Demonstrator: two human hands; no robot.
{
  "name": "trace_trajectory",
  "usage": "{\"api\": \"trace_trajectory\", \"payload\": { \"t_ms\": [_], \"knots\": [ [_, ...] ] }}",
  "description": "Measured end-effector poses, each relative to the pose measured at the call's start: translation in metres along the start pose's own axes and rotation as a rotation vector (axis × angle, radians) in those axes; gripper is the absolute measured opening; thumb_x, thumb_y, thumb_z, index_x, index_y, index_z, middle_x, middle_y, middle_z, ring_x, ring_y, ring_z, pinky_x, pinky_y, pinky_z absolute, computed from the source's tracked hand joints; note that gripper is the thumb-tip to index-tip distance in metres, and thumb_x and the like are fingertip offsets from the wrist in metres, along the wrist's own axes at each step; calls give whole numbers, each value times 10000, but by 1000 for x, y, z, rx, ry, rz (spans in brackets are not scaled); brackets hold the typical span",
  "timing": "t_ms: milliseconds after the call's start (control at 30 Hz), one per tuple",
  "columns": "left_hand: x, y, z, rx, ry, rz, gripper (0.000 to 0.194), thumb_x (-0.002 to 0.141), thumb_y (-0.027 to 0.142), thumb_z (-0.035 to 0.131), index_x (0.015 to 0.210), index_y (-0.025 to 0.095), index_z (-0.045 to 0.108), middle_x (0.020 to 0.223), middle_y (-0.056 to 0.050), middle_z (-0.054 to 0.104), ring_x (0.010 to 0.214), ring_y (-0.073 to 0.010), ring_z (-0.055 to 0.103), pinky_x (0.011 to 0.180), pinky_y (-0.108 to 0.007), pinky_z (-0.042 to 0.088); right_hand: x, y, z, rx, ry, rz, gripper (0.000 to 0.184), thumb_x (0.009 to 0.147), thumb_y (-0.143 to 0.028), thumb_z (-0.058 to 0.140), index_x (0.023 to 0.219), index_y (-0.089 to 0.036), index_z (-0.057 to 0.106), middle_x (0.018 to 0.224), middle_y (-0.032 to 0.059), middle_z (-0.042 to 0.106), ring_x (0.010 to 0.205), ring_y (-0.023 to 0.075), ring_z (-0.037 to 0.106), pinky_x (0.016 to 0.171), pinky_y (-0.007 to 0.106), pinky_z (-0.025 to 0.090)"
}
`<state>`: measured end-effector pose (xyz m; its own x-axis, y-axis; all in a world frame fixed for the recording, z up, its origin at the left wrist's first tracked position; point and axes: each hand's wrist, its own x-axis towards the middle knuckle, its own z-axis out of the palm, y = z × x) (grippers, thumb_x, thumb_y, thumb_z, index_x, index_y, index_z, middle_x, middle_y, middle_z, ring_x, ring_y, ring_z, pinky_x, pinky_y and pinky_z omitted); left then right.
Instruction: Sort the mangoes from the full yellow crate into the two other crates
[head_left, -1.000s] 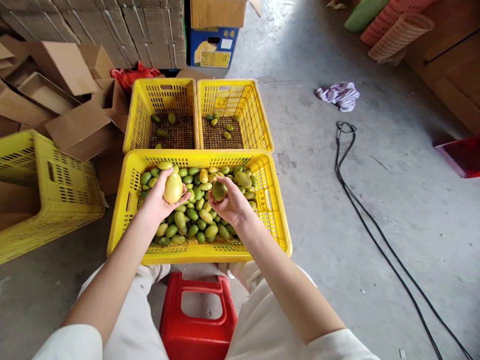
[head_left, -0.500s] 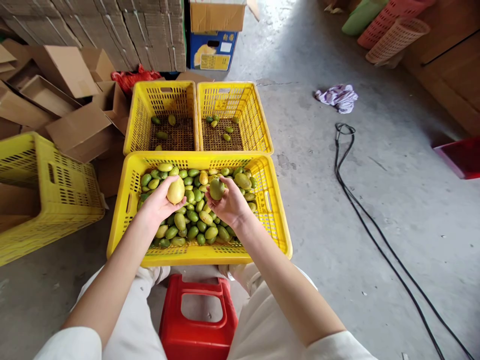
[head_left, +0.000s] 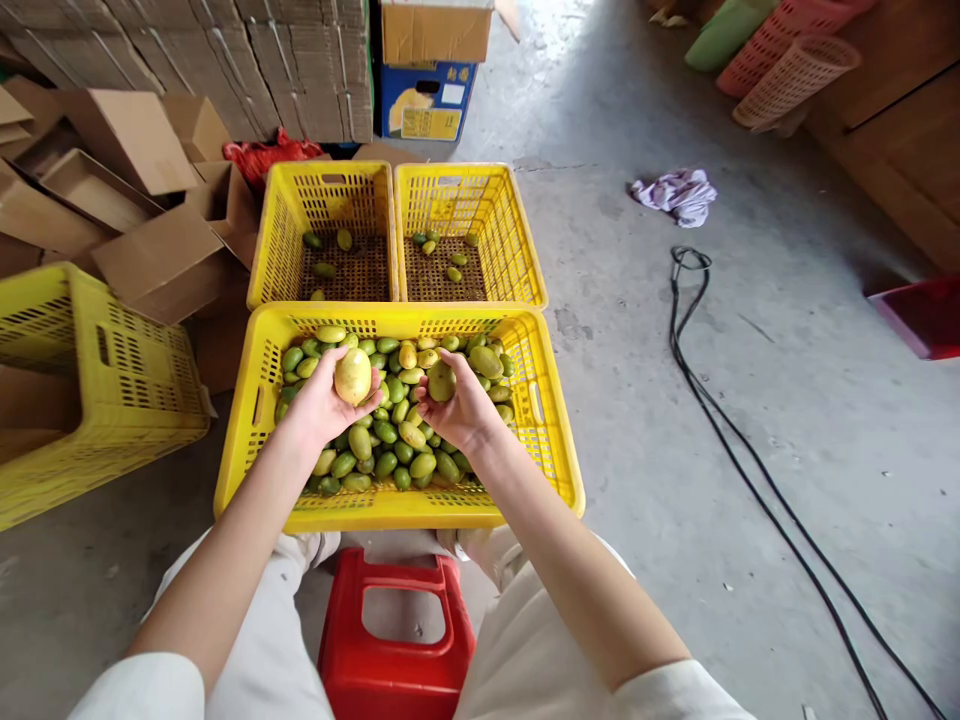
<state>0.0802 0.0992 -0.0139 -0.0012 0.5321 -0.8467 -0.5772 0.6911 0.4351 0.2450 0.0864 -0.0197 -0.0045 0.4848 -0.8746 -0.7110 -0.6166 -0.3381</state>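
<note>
My left hand (head_left: 321, 400) holds a pale yellow, lemon-like fruit (head_left: 352, 376), its thumb along the side and fingers underneath. In my right hand (head_left: 463, 405) rests a green, rounder-looking fruit (head_left: 441, 381), gripped between thumb and fingers. Both hands are above a yellow plastic crate (head_left: 390, 516) directly before me. Many oval green and yellow-green fruits (head_left: 412, 434) lie heaped in it, partly hidden by my hands.
Behind the front crate, a left yellow crate (head_left: 259, 235) and a right one (head_left: 517, 225) hold a few fruits each. A tilted crate (head_left: 142, 350) and cardboard boxes (head_left: 161, 255) lie left. A red stool (head_left: 397, 680) is below me; a black cable (head_left: 720, 400) crosses the floor right.
The yellow fruit has turned slightly in my left hand and shifted a little right. The green fruit has rotated in my right hand and also moved slightly right.
</note>
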Motion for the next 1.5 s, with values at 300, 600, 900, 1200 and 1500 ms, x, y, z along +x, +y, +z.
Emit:
{"api": "trace_trajectory", "payload": {
  "t_ms": [300, 600, 900, 1200, 1500],
  "knots": [
    [0, -2, 3, 17, 30, 62, 73, 1021, 171, 726, 949, 172, 713, 864, -18, 722, 681, -133, 694, 635, -264, 658, 5, 1, -4, -1, -84, -12, 340, 1133, -382, 547, 881, -210, 698, 665, -3, 667, 536, 116, 543, 461, 175, 416],
    [-5, -1, 7, 52, 10, -23, 241, 1103, 325, 609, 1031, 136, 742, 756, -49, 679, 582, -143, 619, 503, -221, 554, 6, 1, -4, 32, -89, 41, 302, 1130, -339, 523, 897, -209, 664, 693, 30, 682, 588, 147, 633, 476, 183, 481],
    [-8, 3, 10, 68, -9, -77, 378, 1133, 356, 500, 989, 115, 755, 665, -78, 654, 484, -138, 592, 409, -183, 509, 11, 1, -7, 47, -76, 37, 240, 1084, -325, 618, 871, -219, 650, 674, -4, 641, 561, 128, 593, 485, 181, 451],
    [-6, 5, 7, 3, -33, -54, 367, 1139, 339, 488, 1053, 113, 765, 747, -84, 702, 557, -145, 662, 380, -144, 446, 4, 1, -1, 82, -30, -81, 156, 1005, -164, 721, 887, -235, 649, 799, -35, 709, 667, 116, 632, 608, 203, 545],
    [-7, -2, 9, 73, 25, 71, 165, 1011, 211, 778, 877, 152, 700, 769, -43, 687, 602, -143, 664, 604, -261, 661, -3, -1, 0, -26, -127, -4, 198, 1051, -141, 662, 872, -225, 669, 717, -21, 680, 653, 118, 639, 573, 175, 531]
  ]
}}
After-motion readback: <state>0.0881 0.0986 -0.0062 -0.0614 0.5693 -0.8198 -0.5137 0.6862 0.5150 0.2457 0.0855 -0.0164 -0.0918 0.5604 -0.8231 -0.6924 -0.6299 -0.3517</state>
